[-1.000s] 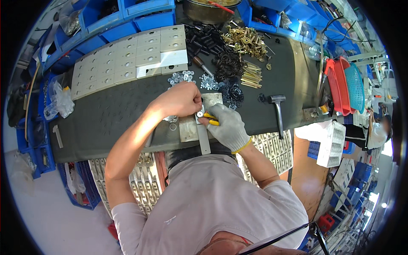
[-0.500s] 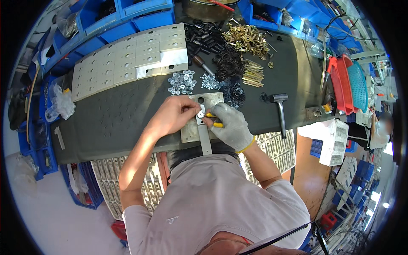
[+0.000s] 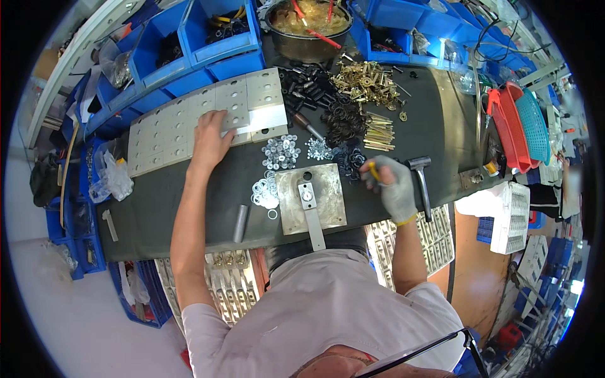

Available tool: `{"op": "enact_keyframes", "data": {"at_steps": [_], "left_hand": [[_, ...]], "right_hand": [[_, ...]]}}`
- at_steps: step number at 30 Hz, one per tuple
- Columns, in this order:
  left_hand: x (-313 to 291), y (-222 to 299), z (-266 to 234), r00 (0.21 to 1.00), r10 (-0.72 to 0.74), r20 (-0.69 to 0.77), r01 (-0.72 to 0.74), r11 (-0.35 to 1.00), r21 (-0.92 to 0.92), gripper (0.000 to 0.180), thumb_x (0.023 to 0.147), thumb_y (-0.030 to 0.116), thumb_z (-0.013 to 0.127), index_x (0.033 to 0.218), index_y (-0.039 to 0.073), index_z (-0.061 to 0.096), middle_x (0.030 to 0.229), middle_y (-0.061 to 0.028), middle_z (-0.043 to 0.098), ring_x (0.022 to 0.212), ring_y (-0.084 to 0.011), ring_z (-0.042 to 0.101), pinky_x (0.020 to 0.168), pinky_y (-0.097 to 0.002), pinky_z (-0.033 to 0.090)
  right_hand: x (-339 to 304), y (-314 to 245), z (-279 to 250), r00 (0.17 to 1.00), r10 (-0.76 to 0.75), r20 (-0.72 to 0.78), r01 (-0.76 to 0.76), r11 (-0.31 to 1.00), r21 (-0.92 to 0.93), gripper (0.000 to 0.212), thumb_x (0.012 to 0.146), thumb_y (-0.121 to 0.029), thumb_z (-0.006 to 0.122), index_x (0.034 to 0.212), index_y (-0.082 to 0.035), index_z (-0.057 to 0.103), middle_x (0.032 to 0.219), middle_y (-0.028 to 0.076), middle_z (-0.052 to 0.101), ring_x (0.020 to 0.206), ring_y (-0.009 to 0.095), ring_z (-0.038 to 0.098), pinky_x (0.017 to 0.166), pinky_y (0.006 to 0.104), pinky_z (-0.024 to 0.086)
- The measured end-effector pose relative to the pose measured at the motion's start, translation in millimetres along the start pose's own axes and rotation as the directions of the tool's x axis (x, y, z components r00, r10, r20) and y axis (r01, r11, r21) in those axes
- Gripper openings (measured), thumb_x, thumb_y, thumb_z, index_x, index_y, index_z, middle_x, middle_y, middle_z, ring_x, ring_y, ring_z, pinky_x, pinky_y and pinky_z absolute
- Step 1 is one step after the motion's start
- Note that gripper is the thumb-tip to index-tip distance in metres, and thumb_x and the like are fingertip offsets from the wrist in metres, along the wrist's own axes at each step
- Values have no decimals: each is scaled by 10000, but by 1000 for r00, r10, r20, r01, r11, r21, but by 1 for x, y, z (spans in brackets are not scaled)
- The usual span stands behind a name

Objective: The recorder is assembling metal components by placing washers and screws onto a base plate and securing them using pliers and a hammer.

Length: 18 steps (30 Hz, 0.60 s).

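Observation:
My bare left hand (image 3: 213,133) is at the rows of pale metal plates (image 3: 167,142) at the back left. Its fingers and thumb close over the edge of one plate with round holes. My right hand (image 3: 396,188), in a grey glove with a yellow cuff, is closed round yellow-handled pliers (image 3: 373,171); their jaws cannot be made out. It hovers just right of a heap of dark rings (image 3: 350,165). Before me, a narrow metal strip with a round silver part (image 3: 307,196) at its far end lies on a square steel block (image 3: 293,217), untouched by either hand.
Small round parts (image 3: 281,152) and flat washers (image 3: 266,194) lie left of the block, near a metal cylinder (image 3: 241,223). A hammer (image 3: 423,189) rests at the right. Black sleeves, brass pieces (image 3: 365,82) and pins are heaped behind. Blue bins (image 3: 217,31) line the back.
Both hands have left the round part on the strip. My left hand has moved back and left to the plates; my right hand has carried the pliers to the right.

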State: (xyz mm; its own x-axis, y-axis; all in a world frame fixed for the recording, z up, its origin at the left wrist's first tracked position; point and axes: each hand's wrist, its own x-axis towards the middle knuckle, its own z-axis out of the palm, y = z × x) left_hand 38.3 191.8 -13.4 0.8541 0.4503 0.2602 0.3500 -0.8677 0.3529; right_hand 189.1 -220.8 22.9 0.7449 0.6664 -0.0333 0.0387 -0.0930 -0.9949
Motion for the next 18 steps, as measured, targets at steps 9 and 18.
{"op": "enact_keyframes", "data": {"at_steps": [9, 18], "left_hand": [[21, -6, -5, 974, 127, 188, -116, 991, -66, 574, 798, 143, 824, 1331, 60, 629, 1347, -133, 621, 1308, -360, 525, 1098, -477, 406], [45, -10, -3, 933, 19, 359, -29, 999, 21, 480, 767, 154, 831, 1201, 86, 636, 1211, -76, 637, 1222, -317, 549, 1046, -492, 396]], "right_hand": [[46, 19, -44, 924, 213, -319, 25, 796, 605, 691, 1039, -689, 396, 1005, -63, 688, 851, 62, 653, 711, 170, 615, 622, 291, 450], [121, 41, -15, 969, -60, -239, 227, 592, 774, 492, 1071, -418, 409, 1260, -20, 628, 1060, 93, 671, 918, 222, 671, 815, 370, 544]]}}
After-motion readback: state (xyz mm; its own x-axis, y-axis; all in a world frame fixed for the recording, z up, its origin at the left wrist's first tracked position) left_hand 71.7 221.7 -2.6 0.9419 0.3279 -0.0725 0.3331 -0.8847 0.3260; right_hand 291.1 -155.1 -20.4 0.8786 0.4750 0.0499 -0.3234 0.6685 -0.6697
